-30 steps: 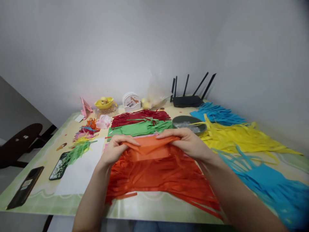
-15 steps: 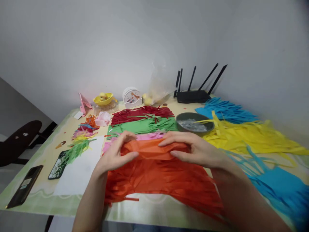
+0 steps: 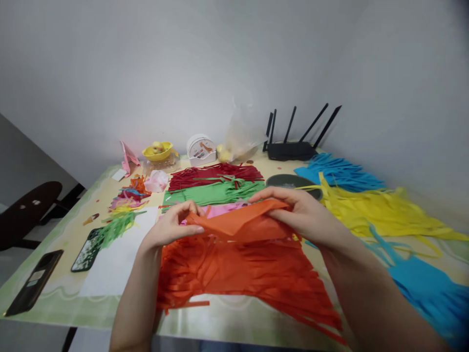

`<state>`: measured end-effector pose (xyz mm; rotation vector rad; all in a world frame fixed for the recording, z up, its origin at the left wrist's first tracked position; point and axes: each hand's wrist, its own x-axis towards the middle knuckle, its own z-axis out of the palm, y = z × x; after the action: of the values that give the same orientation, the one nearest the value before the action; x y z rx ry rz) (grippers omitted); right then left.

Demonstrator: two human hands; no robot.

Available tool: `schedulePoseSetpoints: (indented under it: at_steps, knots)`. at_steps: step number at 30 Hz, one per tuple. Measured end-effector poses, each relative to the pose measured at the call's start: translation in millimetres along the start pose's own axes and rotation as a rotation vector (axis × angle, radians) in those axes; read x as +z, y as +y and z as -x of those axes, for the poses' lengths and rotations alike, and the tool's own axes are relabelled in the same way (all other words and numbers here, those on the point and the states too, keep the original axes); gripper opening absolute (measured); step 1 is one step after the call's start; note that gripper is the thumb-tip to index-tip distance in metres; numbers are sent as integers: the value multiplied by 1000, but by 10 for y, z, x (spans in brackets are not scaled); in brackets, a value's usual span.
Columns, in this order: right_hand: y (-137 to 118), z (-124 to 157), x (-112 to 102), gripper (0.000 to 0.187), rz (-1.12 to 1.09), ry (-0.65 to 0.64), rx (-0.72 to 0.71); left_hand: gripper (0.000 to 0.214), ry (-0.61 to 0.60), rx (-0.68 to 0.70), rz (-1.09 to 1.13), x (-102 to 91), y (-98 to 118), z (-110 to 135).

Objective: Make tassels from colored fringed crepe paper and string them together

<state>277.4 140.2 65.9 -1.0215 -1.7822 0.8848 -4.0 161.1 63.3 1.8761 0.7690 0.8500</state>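
An orange sheet of tissue paper (image 3: 234,225) is held up between my two hands, its top edge creased and folded over. My left hand (image 3: 176,222) pinches its left end between thumb and fingers. At the other end, my right hand (image 3: 296,210) is closed around the paper, fingers on top and thumb at the near side. Below lies a stack of orange fringed paper (image 3: 234,266) with cut strips at both sides. Just behind my hands are pink paper (image 3: 225,209), green fringed paper (image 3: 205,193) and dark red fringed paper (image 3: 216,175).
On the right lie yellow paper strips (image 3: 388,212) and blue fringed paper (image 3: 428,283). A grey bowl (image 3: 280,181) and a black router (image 3: 291,150) stand behind. To the left are a phone (image 3: 86,252), a dark phone-like object (image 3: 34,283), white paper (image 3: 113,264) and coloured tassels (image 3: 119,225).
The orange paper's right side has risen and its top edge now forms a pointed fold. My right hand has shifted slightly up; my left hand has moved slightly left.
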Motion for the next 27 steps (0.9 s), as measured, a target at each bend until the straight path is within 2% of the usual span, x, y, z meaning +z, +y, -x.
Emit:
schedulePoseSetpoints:
  at_steps: [3, 7, 10, 13, 15, 17, 18, 20, 23, 27]
  knots:
    - [-29, -20, 68, 25, -39, 13, 21, 41, 9, 74, -80, 73, 38, -3]
    - [-7, -51, 151, 26, -97, 60, 48, 18, 202, 103, -165, 203, 7, -20]
    - [18, -78, 163, 23, -145, 100, 37, 32, 339, 155, -71, 107, -38, -6]
    - [-5, -104, 166, 25, -166, 120, 80, 36, 302, 247, -98, -26, -25, 35]
    - [-44, -118, 184, 27, -172, 98, 119, 49, 184, 259, -264, -14, 8, 58]
    - [-85, -129, 213, 27, -171, 74, 139, 68, 114, 246, -488, 85, 25, 61]
    - [-100, -132, 226, 28, -172, 61, 144, 64, 123, 240, -576, 149, 21, 54]
    - [-116, -131, 243, 29, -168, 28, 158, 41, 207, 227, -655, 256, -5, 28]
    - [-110, -115, 227, 30, -44, -31, 139, 24, 311, 147, -579, 291, -45, -8]
    - [-86, -94, 196, 44, 303, -37, -69, 23, 215, -31, -205, 196, -29, -18]
